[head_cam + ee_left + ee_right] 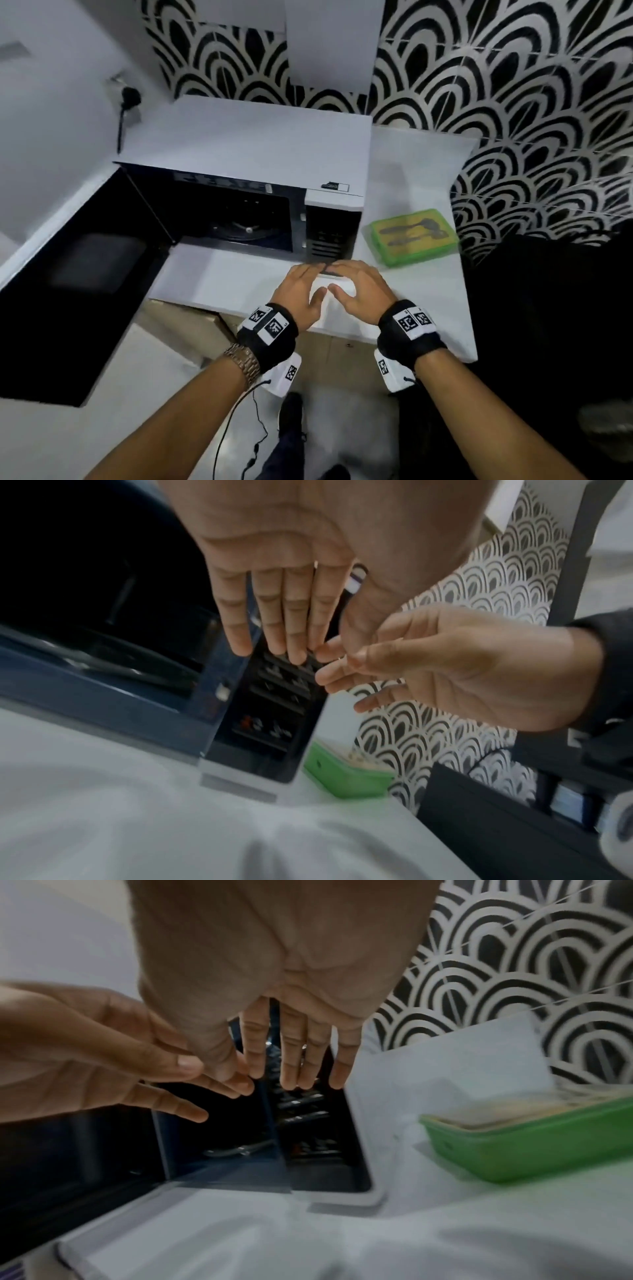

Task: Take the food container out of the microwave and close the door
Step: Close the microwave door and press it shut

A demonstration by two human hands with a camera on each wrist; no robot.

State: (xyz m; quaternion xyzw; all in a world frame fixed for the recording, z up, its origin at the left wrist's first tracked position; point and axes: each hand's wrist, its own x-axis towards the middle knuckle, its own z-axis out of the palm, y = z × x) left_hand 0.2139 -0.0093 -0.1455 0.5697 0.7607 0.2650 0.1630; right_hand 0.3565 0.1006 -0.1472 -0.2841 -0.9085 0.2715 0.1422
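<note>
— On the counter (411, 308), right of the microwave (246, 147), the container (414, 236) is found, long axis slanting; cavity empty. And the door (78, 260)?

— Swung wide to the left, nearer the left hand (301, 291). Both it and the right hand (359, 291) are held flat, fingers straight, nothing gripped.

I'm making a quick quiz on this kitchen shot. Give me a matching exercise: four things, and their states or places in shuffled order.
1. microwave door
2. food container
3. left hand
4. turntable

A. on the counter, right of the microwave
B. swung open
C. bare, inside the cavity
D. fingers straight, holding nothing

Pairs: 1-B, 2-A, 3-D, 4-C
</note>
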